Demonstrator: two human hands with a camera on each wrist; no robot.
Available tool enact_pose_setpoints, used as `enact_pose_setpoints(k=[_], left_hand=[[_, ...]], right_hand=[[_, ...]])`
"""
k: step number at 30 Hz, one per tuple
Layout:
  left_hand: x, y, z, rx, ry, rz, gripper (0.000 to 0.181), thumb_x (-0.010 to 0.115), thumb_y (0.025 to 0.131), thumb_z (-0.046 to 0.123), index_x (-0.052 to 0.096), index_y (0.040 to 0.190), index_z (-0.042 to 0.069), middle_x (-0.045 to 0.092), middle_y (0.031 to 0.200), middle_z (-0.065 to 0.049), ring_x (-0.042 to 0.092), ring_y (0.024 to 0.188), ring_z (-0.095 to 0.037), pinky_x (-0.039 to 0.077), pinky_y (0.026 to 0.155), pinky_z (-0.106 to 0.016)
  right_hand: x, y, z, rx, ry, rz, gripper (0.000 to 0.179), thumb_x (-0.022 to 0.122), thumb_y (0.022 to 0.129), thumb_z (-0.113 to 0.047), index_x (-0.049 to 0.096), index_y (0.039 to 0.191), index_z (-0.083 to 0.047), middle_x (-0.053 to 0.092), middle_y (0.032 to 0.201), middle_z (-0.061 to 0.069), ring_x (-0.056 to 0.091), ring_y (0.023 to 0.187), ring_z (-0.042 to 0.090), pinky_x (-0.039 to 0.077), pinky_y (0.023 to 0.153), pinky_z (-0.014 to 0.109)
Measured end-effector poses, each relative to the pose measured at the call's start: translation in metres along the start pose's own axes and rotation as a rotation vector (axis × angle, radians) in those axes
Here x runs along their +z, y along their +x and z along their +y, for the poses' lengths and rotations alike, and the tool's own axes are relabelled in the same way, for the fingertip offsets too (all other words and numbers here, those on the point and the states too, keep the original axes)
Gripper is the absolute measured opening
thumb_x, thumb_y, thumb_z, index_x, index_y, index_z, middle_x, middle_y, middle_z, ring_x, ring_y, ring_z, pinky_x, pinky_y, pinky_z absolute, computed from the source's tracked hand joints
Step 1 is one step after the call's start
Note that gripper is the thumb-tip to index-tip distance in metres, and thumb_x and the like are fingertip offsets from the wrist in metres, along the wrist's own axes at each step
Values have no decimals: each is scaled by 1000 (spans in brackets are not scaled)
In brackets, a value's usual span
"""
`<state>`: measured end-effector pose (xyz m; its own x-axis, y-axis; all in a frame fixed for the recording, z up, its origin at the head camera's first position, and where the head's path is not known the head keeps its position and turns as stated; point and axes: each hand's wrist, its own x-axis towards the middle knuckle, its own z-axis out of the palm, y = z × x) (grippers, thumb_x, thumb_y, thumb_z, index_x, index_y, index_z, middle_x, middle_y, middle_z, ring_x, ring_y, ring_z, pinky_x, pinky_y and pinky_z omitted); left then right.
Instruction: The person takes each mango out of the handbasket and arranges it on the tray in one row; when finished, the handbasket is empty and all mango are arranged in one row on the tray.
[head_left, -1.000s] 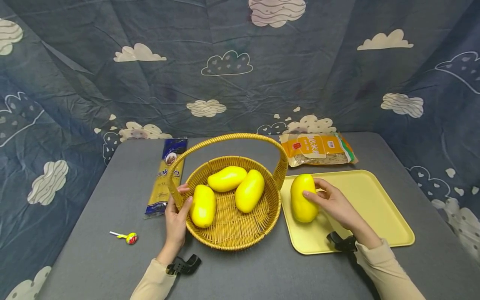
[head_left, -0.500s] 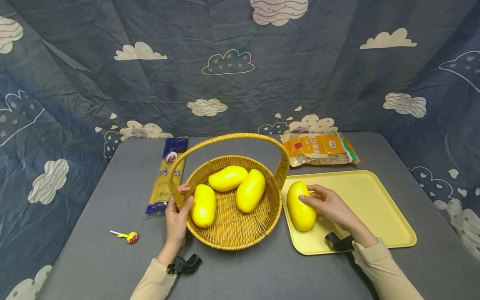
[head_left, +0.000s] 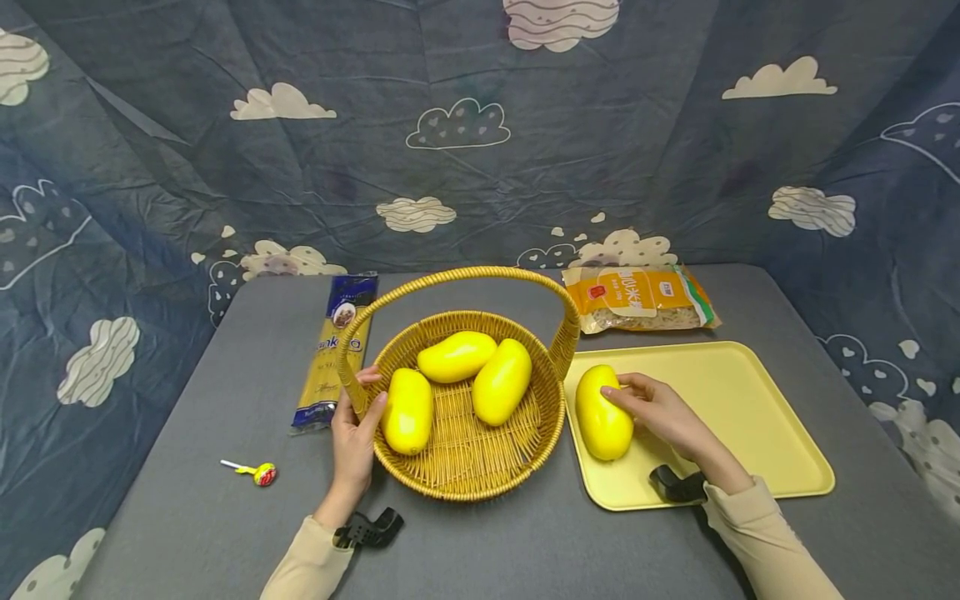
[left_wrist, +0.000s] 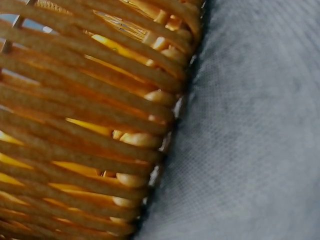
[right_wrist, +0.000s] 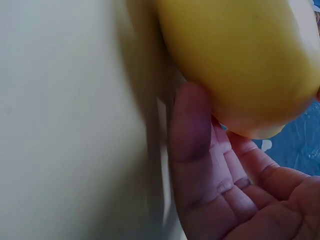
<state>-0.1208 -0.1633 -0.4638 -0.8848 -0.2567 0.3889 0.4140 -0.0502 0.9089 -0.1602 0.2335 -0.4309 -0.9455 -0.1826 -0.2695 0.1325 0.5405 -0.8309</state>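
Observation:
A yellow wicker basket with a tall arched handle stands in the middle of the head view, three yellow mangoes inside it. My left hand grips its left side at the foot of the handle, thumb in front and fingers mostly hidden behind. The left wrist view is filled by the woven basket wall beside grey cloth. To the right, my right hand holds another mango between thumb and fingers, over the left part of a pale yellow tray. Fingers cup this mango's end in the right wrist view.
A blue and gold pasta packet lies left of the basket, partly behind its handle. An orange grain bag lies behind the tray. Nearer on the left is a lollipop. Cloud-print cloth hangs around the grey table.
The mango in my right hand has come down and slightly toward me, leaning over a little, and barely moves in the last half second. My left hand and the basket stay put.

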Motion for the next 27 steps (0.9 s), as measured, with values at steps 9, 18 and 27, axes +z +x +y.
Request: enact_pose_setpoints(k=[9,18,27], left_hand=[[-1,0,-1,3,-5,-4,27,52,95,-2,46,118,-14,46,132,-22,40,127,-22,31,105,-27],[-1,1,-1,11,-4,3,26,53,94,-3,47,117,-14,49,129,-18,41,126,-22,31,106,-27],[-1,1,-1,9,-4,-3,26,52,95,-2,46,118,-14,49,130,-17,40,127,-22,31,106,-27]], right_hand=[[-3,0,6,-1,69,32,64,55,94,-44,47,130,8,56,114,20,52,86,21,53,64,32],[-6,-7,7,-32,-57,99,60,53,95,-46,51,129,3,59,100,16,55,78,22,52,59,33],[-8,-15,4,-107,-269,210,58,54,94,-47,54,127,1,62,100,14,59,83,25,47,64,34]])
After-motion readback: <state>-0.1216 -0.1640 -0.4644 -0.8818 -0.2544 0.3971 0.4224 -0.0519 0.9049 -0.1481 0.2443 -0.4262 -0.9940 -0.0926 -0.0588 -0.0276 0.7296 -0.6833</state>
